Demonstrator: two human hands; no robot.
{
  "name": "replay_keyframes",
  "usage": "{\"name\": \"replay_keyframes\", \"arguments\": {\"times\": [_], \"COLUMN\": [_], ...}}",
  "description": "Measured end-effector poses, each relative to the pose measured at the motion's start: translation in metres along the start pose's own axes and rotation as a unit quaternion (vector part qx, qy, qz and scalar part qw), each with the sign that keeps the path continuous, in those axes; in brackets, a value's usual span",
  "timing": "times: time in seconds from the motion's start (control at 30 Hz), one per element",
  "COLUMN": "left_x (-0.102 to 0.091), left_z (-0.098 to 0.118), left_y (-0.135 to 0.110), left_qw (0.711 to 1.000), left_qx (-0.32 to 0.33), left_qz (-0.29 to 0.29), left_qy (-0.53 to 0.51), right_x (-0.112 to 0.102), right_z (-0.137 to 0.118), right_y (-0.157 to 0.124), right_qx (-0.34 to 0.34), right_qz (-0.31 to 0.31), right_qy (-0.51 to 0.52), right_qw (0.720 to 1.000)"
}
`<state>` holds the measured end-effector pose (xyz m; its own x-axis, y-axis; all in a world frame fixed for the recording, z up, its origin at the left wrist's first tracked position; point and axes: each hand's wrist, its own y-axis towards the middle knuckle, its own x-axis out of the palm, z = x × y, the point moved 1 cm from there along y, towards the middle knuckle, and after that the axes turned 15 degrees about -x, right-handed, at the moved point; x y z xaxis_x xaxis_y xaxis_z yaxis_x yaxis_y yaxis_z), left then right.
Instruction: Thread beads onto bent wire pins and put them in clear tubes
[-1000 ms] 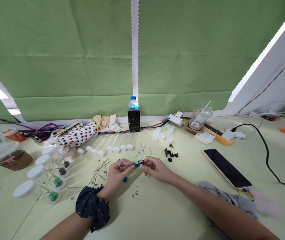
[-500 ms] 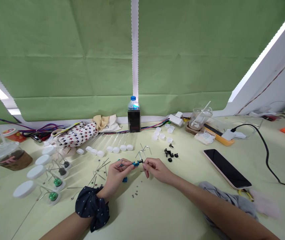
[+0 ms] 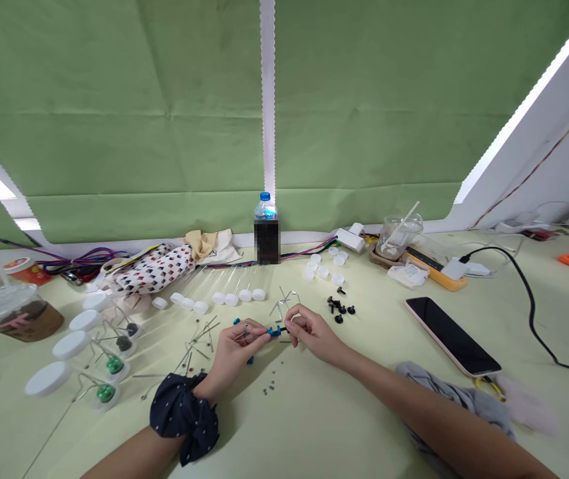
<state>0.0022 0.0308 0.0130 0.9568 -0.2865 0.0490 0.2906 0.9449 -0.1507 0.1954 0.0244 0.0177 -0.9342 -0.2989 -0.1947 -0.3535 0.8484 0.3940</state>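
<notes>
Between the thumb and fingers of my left hand (image 3: 238,342) is a small blue part (image 3: 274,332). My right hand (image 3: 315,336) pinches a small black screw-like piece (image 3: 285,329) against the right end of the blue part. How far the two pieces fit together is hidden by my fingertips. Several black pieces (image 3: 340,309) with round heads lie beyond my right hand. Bent metal rods (image 3: 279,310) lie just past my fingertips, and more thin metal rods (image 3: 195,347) are scattered left of my left hand. A dark dotted scrunchie (image 3: 184,416) is around my left wrist.
Tubes with white caps (image 3: 232,299) and loose white caps (image 3: 323,272) lie farther back. Assemblies with green balls (image 3: 106,392) stand left. A phone (image 3: 452,336) and grey cloth (image 3: 454,399) lie right. Tiny grey bits (image 3: 269,387) lie in front. A bottle (image 3: 265,209) stands behind.
My right fingers have lifted and curled a little around the black piece. The blue part has dropped slightly toward me, still in my left fingertips.
</notes>
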Motion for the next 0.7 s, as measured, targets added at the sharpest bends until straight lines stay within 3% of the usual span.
{"name": "replay_keyframes", "arguments": {"times": [0.27,0.7], "left_x": [0.0001,-0.001], "left_z": [-0.003,-0.0004], "left_y": [0.0012,0.0013], "left_qw": [1.0,0.999], "left_qx": [0.025,0.011], "left_qz": [-0.005,0.018], "left_qy": [0.005,-0.027], "right_x": [0.0005,0.0031], "right_z": [0.0017,0.0036], "right_y": [0.0001,-0.0013], "right_qx": [0.004,0.015], "right_qz": [-0.006,-0.028], "right_qy": [0.001,-0.02], "right_qw": [1.0,0.999]}}
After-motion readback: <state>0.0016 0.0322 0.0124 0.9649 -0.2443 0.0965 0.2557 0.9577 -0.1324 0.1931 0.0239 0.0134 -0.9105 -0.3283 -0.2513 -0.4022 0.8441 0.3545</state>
